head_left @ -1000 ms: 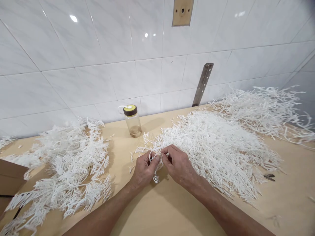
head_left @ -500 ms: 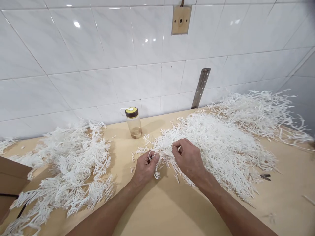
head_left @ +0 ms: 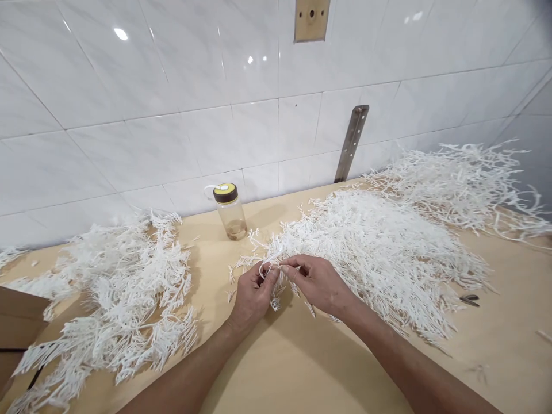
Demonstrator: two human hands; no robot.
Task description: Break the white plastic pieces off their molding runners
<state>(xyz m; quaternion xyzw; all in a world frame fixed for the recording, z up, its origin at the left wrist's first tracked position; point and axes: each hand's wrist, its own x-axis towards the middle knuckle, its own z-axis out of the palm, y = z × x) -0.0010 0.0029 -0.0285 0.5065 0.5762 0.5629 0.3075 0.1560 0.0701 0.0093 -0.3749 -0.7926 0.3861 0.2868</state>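
My left hand [head_left: 251,296] is closed, its thumb and fingers pinching a white branched sprig [head_left: 275,301] whose thin tips hang below the fingers. Touching it from the other side is my right hand [head_left: 318,283], with thumb and forefinger pressed together at the sprig's upper part. What lies exactly between the right fingertips is too small to make out. Both hands are at the near left edge of a large heap of similar white sprigs [head_left: 375,241] on the table [head_left: 302,368].
Another white heap [head_left: 129,293] lies at left, beside a cardboard box [head_left: 21,316]. A clear bottle [head_left: 232,215] with a yellow-and-black lid stands near the tiled wall. A metal strip [head_left: 352,144] leans there. Small dark clippers [head_left: 470,300] lie at right, below a further stringy pile [head_left: 466,184].
My right hand has moved left from over the heap and now meets my left hand at the sprig. The left hand keeps its pinch. The view has tilted slightly down.
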